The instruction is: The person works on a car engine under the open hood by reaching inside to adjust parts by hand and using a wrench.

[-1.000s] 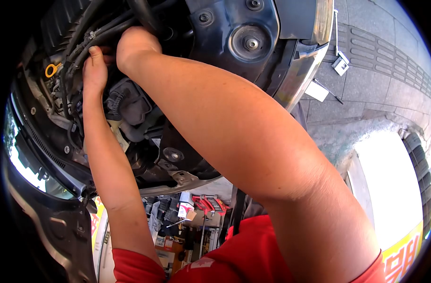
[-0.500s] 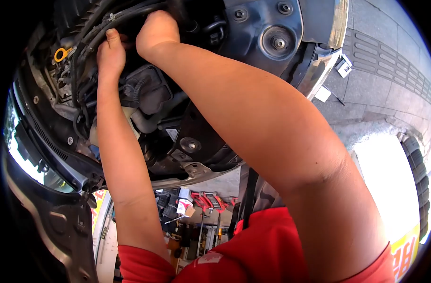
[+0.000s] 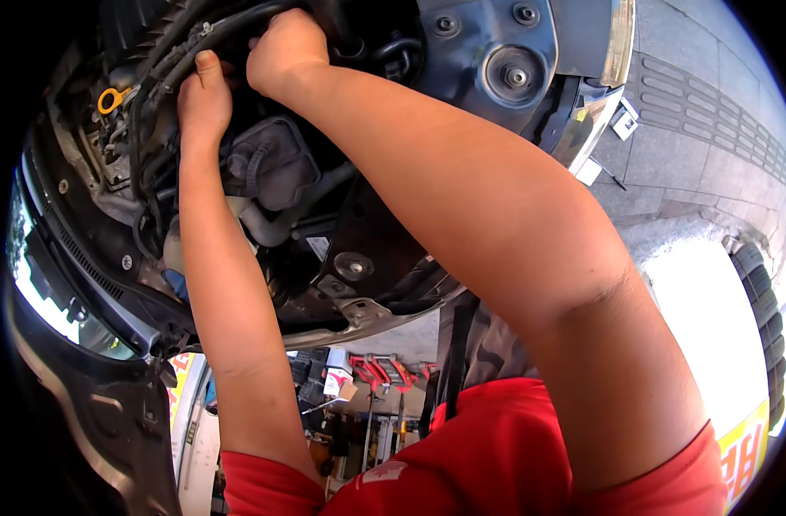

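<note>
Head view, two bare hands, both deep in one open engine bay, around 11 o'clock. Left hand [image 3: 205, 103]: thumb up, beside the black hose [image 3: 232, 27]; other fingers mostly hidden, can't tell whether it grips anything. Right hand [image 3: 288, 52]: up at the hose's far end, fingers out of sight, grip can't be told. Hose, one thick run, arcs from 10 to 11 o'clock, just above the hands.

Counts: one yellow ring pull [image 3: 118, 95] at 10 o'clock; one dark plastic housing [image 3: 281, 172] between the forearms; one blue-black panel [image 3: 461, 52] at 1 o'clock with three bolts, two small, one large [image 3: 516, 77]; one round mount [image 3: 354, 267] toward 7 o'clock.

Around: pale paving [image 3: 668, 163] at 2 o'clock with one small white box [image 3: 624, 120]; one tyre [image 3: 758, 301] at 4 o'clock; red tool rack [image 3: 384, 371] and white carton [image 3: 338, 370] at 6 o'clock. In the way: the right forearm [image 3: 461, 163] covers much of the bay's middle; the left forearm [image 3: 221, 267] blocks parts behind it.
</note>
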